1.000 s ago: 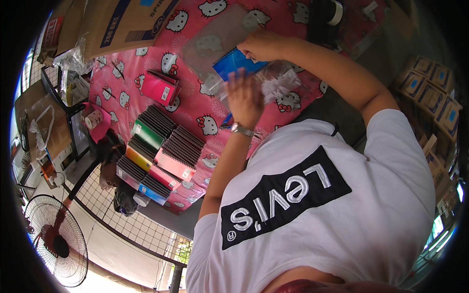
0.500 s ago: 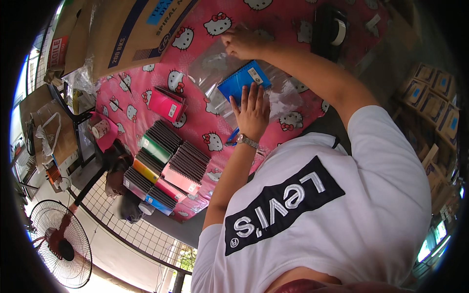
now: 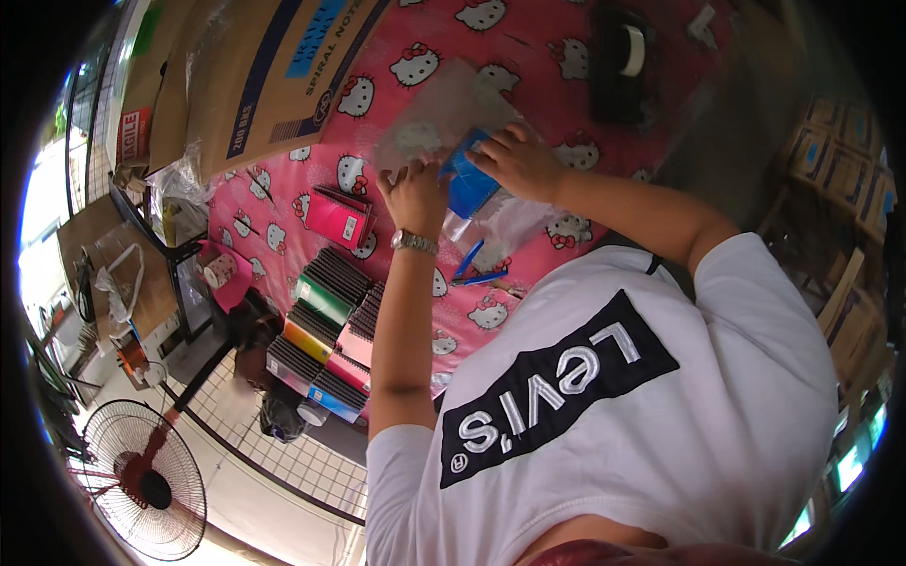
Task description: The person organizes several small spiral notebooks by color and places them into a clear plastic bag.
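Right of the magenta spiral notebooks [image 3: 332,215], 1 blue spiral notebook [image 3: 469,195] sits over clear plastic film [image 3: 415,137], between 2 hands. The right hand [image 3: 521,162] curls half-closed over its cover; the left hand [image 3: 413,196] bends its fingers on the side nearer the magenta notebooks. Whether either pinches cover or film, I cannot tell. Good handling probably means light fingertips and coils kept off the film. Its long axis seems to run away from the person, far end leaning away from the magenta notebooks; spine direction is unclear.
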Demonstrator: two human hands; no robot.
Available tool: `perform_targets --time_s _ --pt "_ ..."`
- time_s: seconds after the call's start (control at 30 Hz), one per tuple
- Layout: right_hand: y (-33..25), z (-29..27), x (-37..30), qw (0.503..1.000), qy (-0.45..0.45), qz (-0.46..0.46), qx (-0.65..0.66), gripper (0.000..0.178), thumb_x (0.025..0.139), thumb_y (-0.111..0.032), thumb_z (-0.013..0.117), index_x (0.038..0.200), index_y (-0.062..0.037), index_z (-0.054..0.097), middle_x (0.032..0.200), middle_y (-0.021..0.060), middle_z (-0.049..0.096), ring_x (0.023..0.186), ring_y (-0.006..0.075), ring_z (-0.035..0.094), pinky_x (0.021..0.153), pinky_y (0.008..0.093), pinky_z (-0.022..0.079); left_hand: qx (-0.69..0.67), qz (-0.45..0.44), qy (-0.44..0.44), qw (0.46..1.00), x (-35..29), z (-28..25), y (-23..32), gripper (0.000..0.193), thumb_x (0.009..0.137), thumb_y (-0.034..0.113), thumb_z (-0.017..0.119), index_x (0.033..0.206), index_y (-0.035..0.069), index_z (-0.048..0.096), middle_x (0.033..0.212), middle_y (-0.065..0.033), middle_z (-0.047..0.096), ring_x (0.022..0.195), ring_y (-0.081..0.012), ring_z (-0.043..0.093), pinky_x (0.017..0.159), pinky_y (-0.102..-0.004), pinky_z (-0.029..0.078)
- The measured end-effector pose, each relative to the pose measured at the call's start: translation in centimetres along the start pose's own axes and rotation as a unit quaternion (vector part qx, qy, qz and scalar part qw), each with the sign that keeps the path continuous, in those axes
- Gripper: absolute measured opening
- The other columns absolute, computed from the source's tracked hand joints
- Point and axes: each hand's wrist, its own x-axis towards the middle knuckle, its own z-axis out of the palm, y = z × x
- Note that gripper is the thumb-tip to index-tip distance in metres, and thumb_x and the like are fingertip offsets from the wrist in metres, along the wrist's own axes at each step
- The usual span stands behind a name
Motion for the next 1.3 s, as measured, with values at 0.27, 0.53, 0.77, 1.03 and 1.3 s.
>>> perform_targets --time_s 0.27,0.53,0.77,1.03,1.3 --pt "-1.2 -0.2 -0.2 0.993 0.069 0.034 -0.089 0.019 0.083 -0.022 0.055 0.096 -0.0159 0.067 0.110 -0.0005 0.057 0.111 0.0182 0.050 0.097 0.0429 0.035 -0.074 0.085 0.243 0.964 -1.4 4.1 3.9 0.044 0.072 0.017 0.068 0.113 0.004 0.058 0.101 -0.0132 0.059 0.096 -0.0305 0.056 0.086 -0.0414 0.044" --pt "-7.4 1.3 -6.7 0.993 0.003 0.114 0.026 0.056 0.083 -0.050 0.057 0.133 -0.0255 0.049 0.143 0.0064 0.039 0.137 0.0295 0.029 0.109 0.0578 0.023 -0.123 0.104 0.286 0.945 -0.8 6.0 2.7 0.012 0.079 0.013 0.058 0.082 0.004 0.065 0.086 -0.0160 0.062 0.085 -0.0342 0.058 0.077 -0.0441 0.048" --pt "-6.5 0.1 -4.1 0.977 -0.163 0.133 0.042 0.074 0.080 -0.062 0.057 0.144 -0.0349 0.035 0.156 0.0045 0.019 0.143 0.0413 0.012 0.104 0.0702 0.022 -0.155 0.126 0.218 0.955 -0.7 3.4 2.3 0.016 0.080 0.016 0.058 0.079 0.002 0.067 0.081 -0.0168 0.065 0.075 -0.0345 0.063 0.070 -0.0441 0.051" --pt "-1.3 -3.9 -4.3 0.986 0.068 0.028 0.150 0.050 0.073 -0.042 0.070 0.110 -0.0098 0.064 0.139 0.0117 0.045 0.125 0.0319 0.046 0.105 0.0546 0.032 0.028 0.114 0.177 0.977 -0.6 5.2 4.2 0.015 0.080 0.011 0.054 0.082 0.000 0.064 0.082 -0.0139 0.064 0.081 -0.0298 0.063 0.073 -0.0419 0.051" --pt "10.8 -6.3 -11.7 0.561 0.255 0.583 0.530 0.028 0.089 -0.027 0.067 0.102 -0.0027 0.063 0.091 0.0085 0.063 0.087 0.0179 0.061 0.069 0.0315 0.050 0.065 0.070 0.141 0.985 -2.8 4.3 7.0 0.048 0.087 0.029 0.057 0.117 -0.008 0.054 0.110 -0.0170 0.059 0.100 -0.0283 0.059 0.095 -0.0467 0.040"
